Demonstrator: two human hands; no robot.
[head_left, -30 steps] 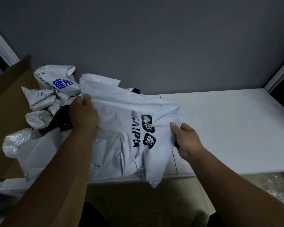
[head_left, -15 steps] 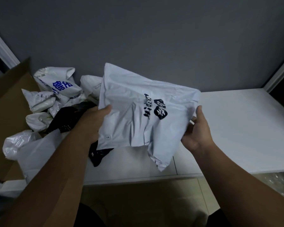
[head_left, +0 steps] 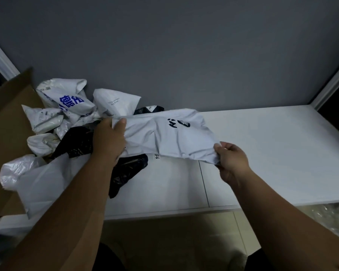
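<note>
Left hand (head_left: 108, 137) and right hand (head_left: 230, 159) pinch opposite ends of crumpled white plastic mailer bag (head_left: 164, 137), lifted above white table (head_left: 272, 153); not yet laid down; pile of parcels (head_left: 67, 114) at 9 o'clock remains.

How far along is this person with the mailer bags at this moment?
Done: no bag shows set apart from the heap, so little looks finished. In hand: the left hand and right hand grip opposite ends of one white mailer bag above the white table. Left, probably: the heap of white and black bags beside the cardboard box.
</note>
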